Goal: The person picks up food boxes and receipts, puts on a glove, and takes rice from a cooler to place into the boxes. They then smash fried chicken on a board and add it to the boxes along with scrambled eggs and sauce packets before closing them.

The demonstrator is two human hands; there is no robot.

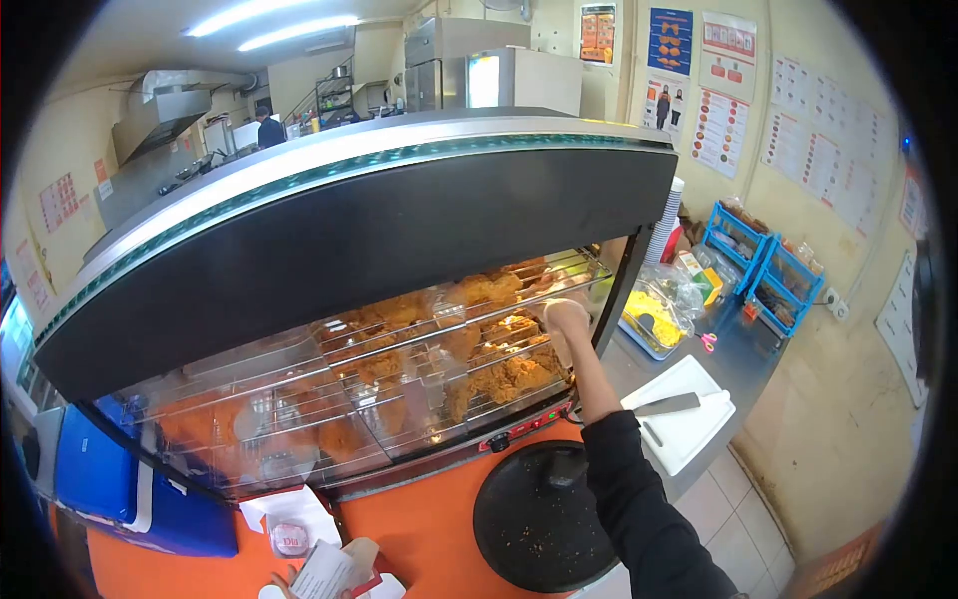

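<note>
My right hand [565, 317] reaches through the open side of a heated display cabinet [329, 230], over its upper wire rack. Its fingers are partly hidden and blurred among pieces of fried chicken [514, 377], so I cannot make out their grip. At the bottom edge, my left hand [284, 581] shows only in part, its fingers closed round a printed paper slip [325, 571]. Just beyond it is an open white and red takeaway box [311, 519] with a wrapped round packet marked "RICE" [290, 539] inside.
A round black tray [529, 529] with crumbs lies on the orange counter [419, 539]. To the right are a knife [667, 404] on a white cutting board [689, 439], a tray of yellow food [654, 319] and blue racks [778, 290]. A blue cooler [95, 469] stands left. Another person [269, 130] is far behind.
</note>
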